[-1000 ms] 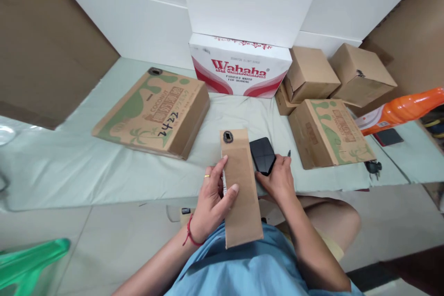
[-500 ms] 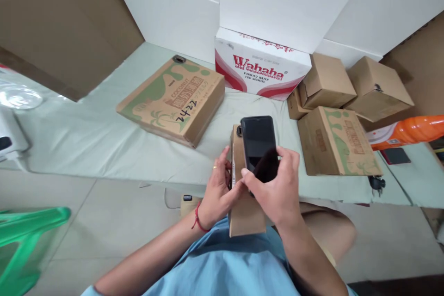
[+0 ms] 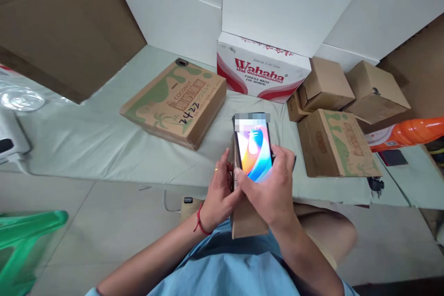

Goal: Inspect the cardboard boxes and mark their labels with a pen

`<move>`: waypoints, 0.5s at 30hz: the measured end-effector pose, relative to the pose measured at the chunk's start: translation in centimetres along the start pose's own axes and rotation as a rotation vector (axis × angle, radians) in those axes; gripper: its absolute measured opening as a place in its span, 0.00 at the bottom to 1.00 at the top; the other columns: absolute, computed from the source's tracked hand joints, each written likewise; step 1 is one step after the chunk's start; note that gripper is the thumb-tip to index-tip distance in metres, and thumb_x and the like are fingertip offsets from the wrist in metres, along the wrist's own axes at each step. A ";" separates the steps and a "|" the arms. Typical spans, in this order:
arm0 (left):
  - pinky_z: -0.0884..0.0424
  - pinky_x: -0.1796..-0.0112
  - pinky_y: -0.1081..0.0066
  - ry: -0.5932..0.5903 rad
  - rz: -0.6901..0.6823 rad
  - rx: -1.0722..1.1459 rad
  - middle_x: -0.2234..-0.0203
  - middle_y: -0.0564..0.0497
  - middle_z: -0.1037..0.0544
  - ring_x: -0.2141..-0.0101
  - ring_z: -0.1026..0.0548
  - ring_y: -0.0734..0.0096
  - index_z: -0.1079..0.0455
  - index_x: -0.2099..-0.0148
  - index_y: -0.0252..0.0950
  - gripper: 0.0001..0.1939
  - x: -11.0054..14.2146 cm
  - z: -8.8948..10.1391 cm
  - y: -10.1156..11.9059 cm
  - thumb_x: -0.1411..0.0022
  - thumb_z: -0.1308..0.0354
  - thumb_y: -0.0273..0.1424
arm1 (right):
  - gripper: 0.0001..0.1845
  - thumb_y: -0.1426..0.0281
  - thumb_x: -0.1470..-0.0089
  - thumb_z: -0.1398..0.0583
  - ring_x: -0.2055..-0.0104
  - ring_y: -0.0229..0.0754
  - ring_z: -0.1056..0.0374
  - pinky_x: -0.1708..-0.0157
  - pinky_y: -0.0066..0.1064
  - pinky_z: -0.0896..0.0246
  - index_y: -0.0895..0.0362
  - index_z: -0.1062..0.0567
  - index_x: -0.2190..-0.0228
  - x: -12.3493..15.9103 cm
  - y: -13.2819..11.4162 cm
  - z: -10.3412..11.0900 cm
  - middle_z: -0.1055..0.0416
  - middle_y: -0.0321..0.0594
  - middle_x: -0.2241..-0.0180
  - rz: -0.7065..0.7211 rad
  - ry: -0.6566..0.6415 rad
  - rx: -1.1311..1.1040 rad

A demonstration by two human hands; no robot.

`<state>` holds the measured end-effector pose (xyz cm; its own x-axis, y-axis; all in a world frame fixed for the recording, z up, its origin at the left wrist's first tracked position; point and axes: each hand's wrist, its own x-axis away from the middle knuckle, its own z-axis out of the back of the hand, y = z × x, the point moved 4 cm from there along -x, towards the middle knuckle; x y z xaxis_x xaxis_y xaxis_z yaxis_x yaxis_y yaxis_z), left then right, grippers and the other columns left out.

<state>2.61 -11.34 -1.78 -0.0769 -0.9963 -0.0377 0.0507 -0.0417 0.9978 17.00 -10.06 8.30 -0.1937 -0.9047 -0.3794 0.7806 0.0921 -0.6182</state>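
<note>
**Between the two hands: lit phone point(image 3: 255, 143) above narrow carton point(image 3: 250, 222)**

Right hand point(image 3: 268, 189) is pinching the phone, thumb pressing along its left edge, fingers wrapping the right edge; screen is glowing with a multicolour swirl, upper part pixelated. Left hand point(image 3: 220, 189), ring and red bracelet point(image 3: 199, 219) showing, is clasping the narrow carton's left side, thumb reaching over the top. Phone is covering the carton's far part, just ahead of both thumbs; can't tell whether phone and carton are touching.

Ahead and left of left hand, coconut box point(image 3: 166, 106) marked 2422 is lying flat. Straight ahead of right hand, farther back, Wahaha box point(image 3: 262, 69) is standing. Right of right hand, green-printed box point(image 3: 354, 141) is sitting; orange bottle point(image 3: 412, 132) is lying beyond it.
</note>
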 end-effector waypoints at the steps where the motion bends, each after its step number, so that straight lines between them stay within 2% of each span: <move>1: 0.27 0.43 0.49 -0.005 0.028 -0.022 0.46 0.42 0.26 0.51 0.25 0.53 0.52 0.18 0.43 0.48 0.1 0.1 -0.1 0.30 0.34 0.48 | 0.39 0.54 0.50 0.29 0.44 0.59 0.30 0.45 0.56 0.26 0.54 0.34 0.42 -0.2 1.1 0.3 0.34 0.51 0.46 -0.031 0.025 0.007; 5: 0.26 0.47 0.54 -0.037 0.093 -0.071 0.47 0.42 0.26 0.52 0.24 0.54 0.42 0.23 0.41 0.41 0.1 1.1 0.2 0.29 0.37 0.51 | 0.42 0.51 0.54 0.28 0.45 0.60 0.30 0.45 0.54 0.27 0.57 0.32 0.43 -1.1 7.5 0.7 0.35 0.54 0.45 -0.256 0.101 0.094; 7: 0.25 0.49 0.56 -0.056 0.121 -0.073 0.47 0.41 0.25 0.50 0.24 0.52 0.37 0.26 0.39 0.37 0.1 1.9 0.5 0.28 0.39 0.53 | 0.42 0.52 0.54 0.29 0.46 0.61 0.29 0.46 0.54 0.27 0.59 0.32 0.44 -1.0 10.6 0.1 0.35 0.57 0.45 -0.377 0.031 0.162; 9: 0.25 0.52 0.58 -0.065 0.160 -0.075 0.46 0.41 0.23 0.50 0.23 0.52 0.35 0.29 0.38 0.35 0.1 2.9 0.8 0.28 0.41 0.53 | 0.41 0.54 0.53 0.29 0.48 0.63 0.27 0.47 0.54 0.27 0.61 0.31 0.43 -0.5 12.7 -1.0 0.35 0.59 0.45 -0.453 -0.103 0.236; 12: 0.24 0.53 0.60 -0.082 0.220 -0.081 0.45 0.41 0.21 0.50 0.22 0.52 0.32 0.31 0.38 0.33 0.4 4.5 1.0 0.28 0.42 0.54 | 0.41 0.54 0.49 0.30 0.50 0.64 0.25 0.50 0.54 0.26 0.64 0.31 0.41 0.7 13.6 -2.7 0.34 0.60 0.45 -0.467 -0.273 0.328; 15: 0.24 0.50 0.58 -0.084 0.258 -0.095 0.43 0.41 0.20 0.48 0.21 0.51 0.32 0.31 0.38 0.33 0.8 5.8 0.7 0.27 0.45 0.54 | 0.39 0.54 0.44 0.32 0.51 0.63 0.23 0.52 0.51 0.25 0.64 0.31 0.39 1.4 13.1 -4.0 0.35 0.59 0.43 -0.435 -0.343 0.373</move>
<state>-3.21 -11.77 -0.76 -0.1312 -0.9655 0.2251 0.1723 0.2013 0.9642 24.56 -8.51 -3.04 -0.3856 -0.9135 0.1295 0.8391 -0.4056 -0.3624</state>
